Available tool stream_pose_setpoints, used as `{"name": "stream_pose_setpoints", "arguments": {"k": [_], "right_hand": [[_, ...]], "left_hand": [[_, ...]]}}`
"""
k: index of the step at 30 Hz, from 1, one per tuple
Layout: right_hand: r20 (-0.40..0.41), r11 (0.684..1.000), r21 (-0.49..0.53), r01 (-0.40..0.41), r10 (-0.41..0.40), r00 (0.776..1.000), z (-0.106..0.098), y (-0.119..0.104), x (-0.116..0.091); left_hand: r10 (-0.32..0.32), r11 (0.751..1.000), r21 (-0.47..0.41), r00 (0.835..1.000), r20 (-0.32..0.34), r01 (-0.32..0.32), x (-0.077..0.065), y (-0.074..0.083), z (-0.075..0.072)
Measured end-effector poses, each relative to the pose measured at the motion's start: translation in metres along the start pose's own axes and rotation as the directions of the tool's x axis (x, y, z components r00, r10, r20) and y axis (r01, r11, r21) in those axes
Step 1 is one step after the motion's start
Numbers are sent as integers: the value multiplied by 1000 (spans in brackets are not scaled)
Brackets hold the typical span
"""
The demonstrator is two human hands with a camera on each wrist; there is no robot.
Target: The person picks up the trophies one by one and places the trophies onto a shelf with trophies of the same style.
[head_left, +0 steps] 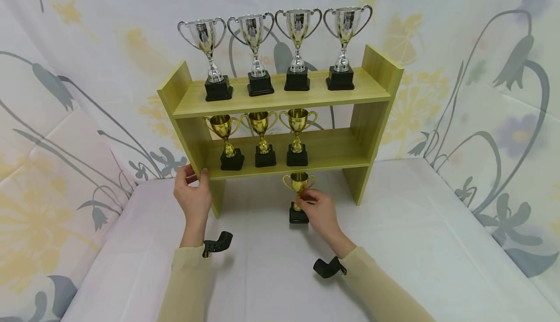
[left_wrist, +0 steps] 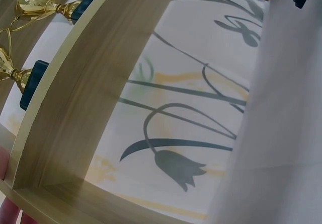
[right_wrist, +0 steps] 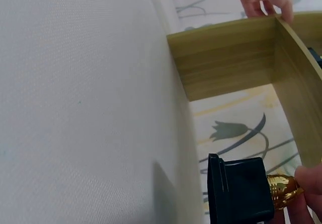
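My right hand (head_left: 321,211) pinches a small gold trophy cup (head_left: 299,182) by its stem, upright, in front of the shelf's lower opening. Its black base (right_wrist: 241,189) fills the bottom of the right wrist view, with fingertips on the gold stem. My left hand (head_left: 194,195) grips the left side panel of the wooden shelf (head_left: 280,170) at the middle board, thumb on the front edge. On that board stand three gold trophies (head_left: 262,127) in a row from the left, with bare board to their right.
Several silver trophies (head_left: 299,25) with black bases line the top board. The shelf stands on a white cloth (head_left: 262,263), before a flower-printed backdrop (head_left: 481,93). Black wrist cameras (head_left: 218,243) jut from both sleeves.
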State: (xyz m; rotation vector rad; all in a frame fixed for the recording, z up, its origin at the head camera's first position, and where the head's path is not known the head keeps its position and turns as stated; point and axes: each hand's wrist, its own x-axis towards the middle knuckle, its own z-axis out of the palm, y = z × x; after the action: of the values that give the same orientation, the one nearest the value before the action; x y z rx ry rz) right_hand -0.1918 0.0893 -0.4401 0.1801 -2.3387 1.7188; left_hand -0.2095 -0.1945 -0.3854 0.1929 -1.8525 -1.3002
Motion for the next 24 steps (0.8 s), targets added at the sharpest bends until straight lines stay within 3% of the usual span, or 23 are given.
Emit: {"name": "stream_pose_setpoints", "arguments": {"k": [7, 24], "right_hand": [[-35, 1000, -22, 7, -8, 999, -5, 1, 2], [-10, 1000, -4, 7, -7, 1000, -14, -6, -3]], "left_hand": [[-9, 1000, -2, 1000, 8, 9, -1, 1, -1], [7, 1000, -18, 1000, -1, -8, 0, 0, 0]]}}
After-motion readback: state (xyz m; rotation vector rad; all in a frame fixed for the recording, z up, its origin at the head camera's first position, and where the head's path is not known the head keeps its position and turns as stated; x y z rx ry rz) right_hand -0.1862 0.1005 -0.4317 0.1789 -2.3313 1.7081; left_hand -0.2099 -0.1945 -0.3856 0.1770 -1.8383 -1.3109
